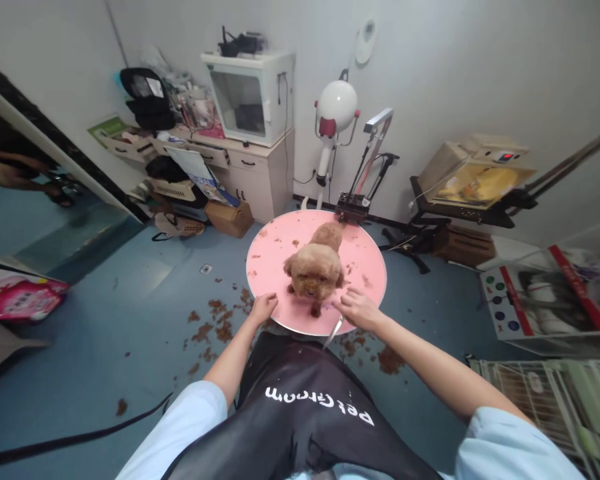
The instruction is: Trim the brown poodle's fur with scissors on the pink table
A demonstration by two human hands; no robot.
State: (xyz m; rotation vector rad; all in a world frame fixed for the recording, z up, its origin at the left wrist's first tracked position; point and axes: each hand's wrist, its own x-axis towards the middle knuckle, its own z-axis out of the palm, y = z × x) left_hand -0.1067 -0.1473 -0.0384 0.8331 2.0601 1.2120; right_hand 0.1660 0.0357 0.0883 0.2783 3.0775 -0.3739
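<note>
A curly brown dog (316, 267) is on a round pink table (365, 240), its head towards me. My right hand (357, 308) is closed on a pair of scissors (334, 331) to the right of the dog's muzzle. The blades point down towards my black apron (305, 400), over the table's near edge. My left hand (265, 308) rests at the table's near left rim, apart from the dog. It holds nothing that I can see, and its fingers appear loosely extended.
Clipped brown fur (223, 323) lies on the table and blue floor. Behind the table stand a post base (353, 207) and a white round-headed lamp-like device (337, 103). A cabinet (257, 173) is back left; a lit wooden box (475, 177) is at the right.
</note>
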